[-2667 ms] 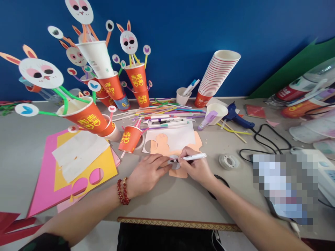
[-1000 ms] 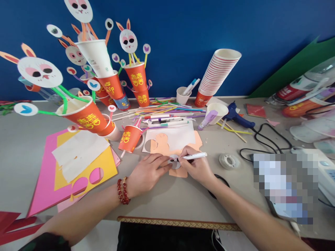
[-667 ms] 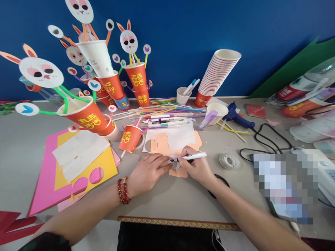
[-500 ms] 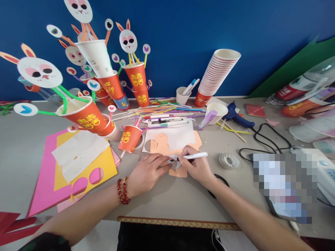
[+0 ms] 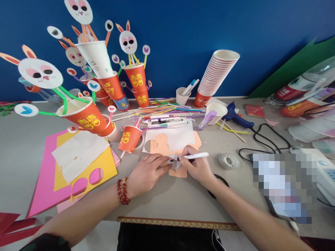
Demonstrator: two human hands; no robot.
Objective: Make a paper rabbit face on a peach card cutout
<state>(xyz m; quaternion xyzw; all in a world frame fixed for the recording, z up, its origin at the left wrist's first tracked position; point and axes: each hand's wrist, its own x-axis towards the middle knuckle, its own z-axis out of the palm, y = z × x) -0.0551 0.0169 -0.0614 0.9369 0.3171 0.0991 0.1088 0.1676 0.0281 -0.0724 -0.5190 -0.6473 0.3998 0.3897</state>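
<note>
My right hand (image 5: 195,165) is shut round a white marker (image 5: 200,155), its dark tip at a small white paper disc (image 5: 176,164). A black mark shows on the disc beside the tip. My left hand (image 5: 148,172) lies with outstretched fingers, the fingertips and thumb pressing the disc's left edge. Beneath the disc lies cut orange paper (image 5: 163,144), partly covered by my hands. A white sheet (image 5: 180,137) with a round hole cut near its left corner lies behind, under the orange paper.
Red paper cups with rabbit faces (image 5: 40,73) stand at the left. Behind my hands are loose pens (image 5: 170,122), coloured sticks and a cup stack (image 5: 216,75). To the right lie a tape roll (image 5: 229,161), a blue glue gun (image 5: 239,116) and a black cable.
</note>
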